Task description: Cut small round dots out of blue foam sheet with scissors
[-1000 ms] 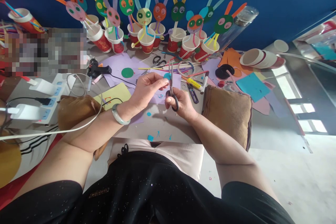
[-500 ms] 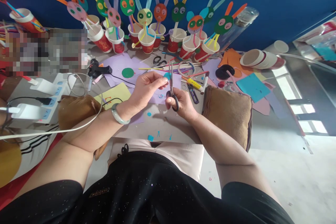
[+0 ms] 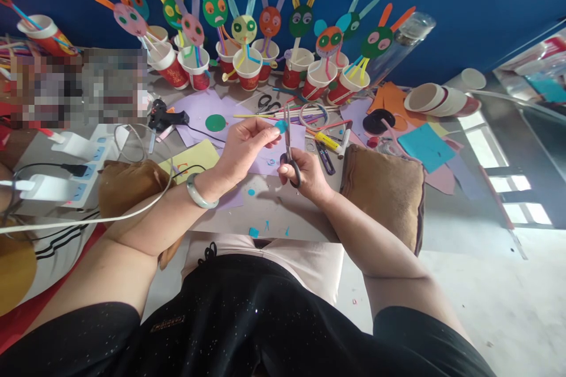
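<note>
Between thumb and fingers, my left hand (image 3: 248, 146) pinches a small blue paper piece (image 3: 281, 125). My right hand (image 3: 308, 177) is closed round the dark handles of the scissors (image 3: 289, 144), whose blades point up beside the blue piece. Below both hands lies purple paper (image 3: 260, 166) with small blue scraps on it. A blue paper dot (image 3: 251, 192) and a blue square scrap (image 3: 253, 232) rest nearer the table's front edge. To the left, a green paper circle (image 3: 215, 123) lies on more purple paper.
Red-and-white cups (image 3: 249, 73) holding paper faces with ears stand along the back. A glue gun (image 3: 165, 118) and a power strip (image 3: 91, 168) are at left. At right are a brown cushion (image 3: 382, 194), a yellow tube (image 3: 328, 141), blue paper (image 3: 424, 147) and stacked cups (image 3: 437, 99).
My left hand has shifted very slightly to the left with the blue piece. My right hand and the scissors are almost unmoved.
</note>
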{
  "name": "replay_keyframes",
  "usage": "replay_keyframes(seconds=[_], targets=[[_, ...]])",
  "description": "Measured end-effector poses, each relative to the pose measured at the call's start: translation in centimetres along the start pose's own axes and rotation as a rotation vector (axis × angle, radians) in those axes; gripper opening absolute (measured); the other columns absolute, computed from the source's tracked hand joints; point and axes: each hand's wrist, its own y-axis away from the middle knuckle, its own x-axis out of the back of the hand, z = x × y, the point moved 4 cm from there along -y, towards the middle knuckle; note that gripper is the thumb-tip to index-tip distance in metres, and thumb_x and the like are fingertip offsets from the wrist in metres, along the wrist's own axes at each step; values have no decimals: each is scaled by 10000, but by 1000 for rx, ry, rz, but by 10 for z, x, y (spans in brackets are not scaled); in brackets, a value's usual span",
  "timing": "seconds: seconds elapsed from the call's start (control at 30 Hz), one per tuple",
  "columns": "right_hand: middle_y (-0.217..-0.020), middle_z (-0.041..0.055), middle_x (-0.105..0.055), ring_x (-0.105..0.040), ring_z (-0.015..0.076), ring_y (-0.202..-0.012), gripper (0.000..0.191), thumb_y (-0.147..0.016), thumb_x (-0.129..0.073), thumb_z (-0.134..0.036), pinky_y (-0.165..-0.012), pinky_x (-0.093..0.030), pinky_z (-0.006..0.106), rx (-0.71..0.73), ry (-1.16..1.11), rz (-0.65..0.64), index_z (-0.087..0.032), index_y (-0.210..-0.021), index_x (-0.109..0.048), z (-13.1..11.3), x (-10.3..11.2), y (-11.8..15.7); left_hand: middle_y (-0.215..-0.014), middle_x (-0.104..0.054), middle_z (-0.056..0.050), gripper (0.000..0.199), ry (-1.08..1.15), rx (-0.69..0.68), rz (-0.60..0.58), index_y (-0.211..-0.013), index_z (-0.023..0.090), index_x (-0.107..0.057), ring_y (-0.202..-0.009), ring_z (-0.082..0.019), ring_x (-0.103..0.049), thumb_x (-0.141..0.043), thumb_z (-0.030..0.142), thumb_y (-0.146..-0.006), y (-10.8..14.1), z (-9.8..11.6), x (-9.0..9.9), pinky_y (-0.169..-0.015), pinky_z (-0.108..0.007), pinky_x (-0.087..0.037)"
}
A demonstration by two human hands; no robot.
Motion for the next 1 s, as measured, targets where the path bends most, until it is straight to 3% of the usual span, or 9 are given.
replay_keyframes(seconds=[0.67,0.83,1.0], targets=[[-499,-13,-611,-444,108,-478,778,-654,-727,-975,-519,-325,276,11,26,-8,-241,-665,-469,1,-1,-1,-730,-713,6,286,-49,-46,-1,-735,215,-715,-739,-131,-682,-865,446,-811,-1,3,2,-751,-284,-562],[-499,-12,-616,-450,110,-480,789,-636,-724,-989,-510,-333,272,3,34,-22,-241,-667,-474,2,-1,-3,-711,-707,-2,336,-106,-73,3,-709,215,-724,-711,-128,-642,-891,496,-789,-1,3,3,-725,-283,-537],[-510,-14,-620,-481,115,-482,800,-592,-752,-988,-505,-343,271,-20,24,-30,-244,-672,-467,3,-1,-4,-701,-693,0,291,-165,-107,12,-692,209,-724,-675,-121,-592,-867,442,-794,-1,8,4,-658,-271,-488]])
